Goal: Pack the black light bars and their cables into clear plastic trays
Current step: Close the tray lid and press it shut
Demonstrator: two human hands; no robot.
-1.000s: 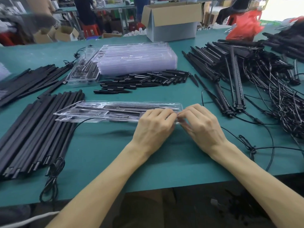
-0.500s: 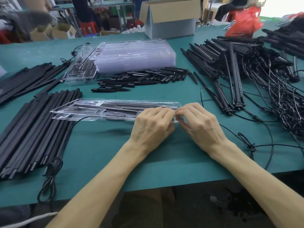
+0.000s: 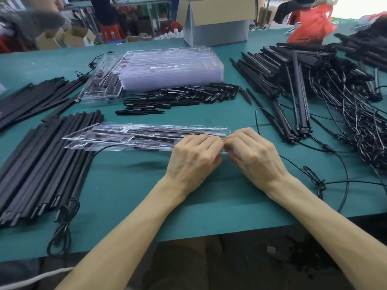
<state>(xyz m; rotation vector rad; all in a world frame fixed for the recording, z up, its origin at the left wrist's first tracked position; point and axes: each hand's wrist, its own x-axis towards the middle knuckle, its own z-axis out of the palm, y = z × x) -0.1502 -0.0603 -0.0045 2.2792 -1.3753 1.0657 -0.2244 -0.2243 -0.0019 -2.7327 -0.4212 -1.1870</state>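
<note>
A long clear plastic tray lies across the green table in front of me, with black bars inside it. My left hand and my right hand meet at its right end, fingers curled and pinching the tray's edge. The fingertips hide that corner. A thin black cable runs out from under the tray's near side. A stack of empty clear trays stands at the back. Black light bars lie in a pile at the left, and more bars with tangled cables lie at the right.
Short black spikes lie heaped behind the tray. A filled clear tray sits left of the stack. An open cardboard box stands at the far edge. A loose black cable loops near my right wrist. A coiled cable lies front left.
Both hands stay at the tray's right end, their fingers working slightly on the edge. The tray has hardly shifted.
</note>
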